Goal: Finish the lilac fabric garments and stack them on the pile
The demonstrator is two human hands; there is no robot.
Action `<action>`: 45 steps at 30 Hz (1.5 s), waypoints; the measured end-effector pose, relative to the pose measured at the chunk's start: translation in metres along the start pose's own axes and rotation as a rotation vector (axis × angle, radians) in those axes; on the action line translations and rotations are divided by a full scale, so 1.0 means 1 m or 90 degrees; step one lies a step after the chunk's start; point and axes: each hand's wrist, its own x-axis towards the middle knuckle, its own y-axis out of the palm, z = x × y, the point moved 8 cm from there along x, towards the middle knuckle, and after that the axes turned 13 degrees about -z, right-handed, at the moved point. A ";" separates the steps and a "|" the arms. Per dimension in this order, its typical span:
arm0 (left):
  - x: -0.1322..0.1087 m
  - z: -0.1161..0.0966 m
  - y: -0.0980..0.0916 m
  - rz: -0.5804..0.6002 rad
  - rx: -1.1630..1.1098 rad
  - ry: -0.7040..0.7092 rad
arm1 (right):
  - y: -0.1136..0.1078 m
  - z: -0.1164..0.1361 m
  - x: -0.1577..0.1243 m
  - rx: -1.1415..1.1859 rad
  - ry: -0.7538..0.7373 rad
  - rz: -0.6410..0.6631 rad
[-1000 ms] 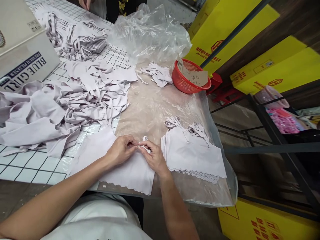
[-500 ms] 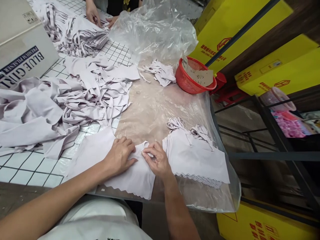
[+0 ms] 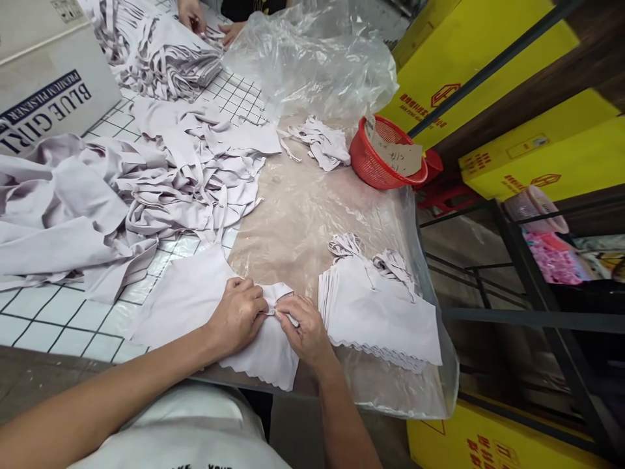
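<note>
My left hand (image 3: 240,316) and my right hand (image 3: 303,327) meet at the top edge of a pale lilac cloth bag (image 3: 266,348) lying flat at the table's near edge. Both hands have their fingers curled and pinch the bag's top hem and its thin drawstring between them. Right of my right hand lies a neat stack of like bags (image 3: 381,312) with scalloped lower edges and bunched strings on top. Left of my left hand lies another flat piece of the same cloth (image 3: 183,299).
A big heap of lilac cloth strips (image 3: 122,189) covers the gridded table at left. A red basket (image 3: 385,156) with a paper tag, crumpled clear plastic (image 3: 312,62), a "Blue Girl" carton (image 3: 43,91), yellow boxes (image 3: 532,150) at right. Another person's hands (image 3: 195,13) work far off.
My left hand went from pinching, to lying flat on the bag, to pinching the hem again beside my right hand. The view shifted slightly; the other person's hands came into sight.
</note>
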 end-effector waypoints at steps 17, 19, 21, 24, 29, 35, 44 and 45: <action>0.010 -0.009 0.007 0.074 0.060 0.006 | 0.003 0.018 0.000 -0.091 -0.089 0.045; 0.011 -0.008 0.007 0.092 0.057 -0.007 | 0.004 0.018 -0.001 -0.095 -0.089 0.052; 0.011 -0.008 0.007 0.103 0.052 -0.015 | 0.004 0.018 -0.002 -0.096 -0.086 0.059; 0.011 -0.008 0.006 0.101 0.046 -0.015 | 0.005 0.018 -0.002 -0.103 -0.090 0.066; 0.011 -0.008 0.004 0.082 0.037 -0.017 | 0.006 0.018 -0.005 -0.124 -0.106 0.077; 0.011 -0.007 0.005 0.107 0.036 -0.048 | 0.005 0.018 -0.007 -0.167 -0.125 0.069; 0.012 -0.007 0.005 0.114 0.042 -0.044 | 0.007 0.026 -0.010 -0.298 -0.200 0.094; 0.012 -0.008 0.005 0.111 0.041 -0.040 | 0.008 0.028 -0.010 -0.317 -0.208 0.110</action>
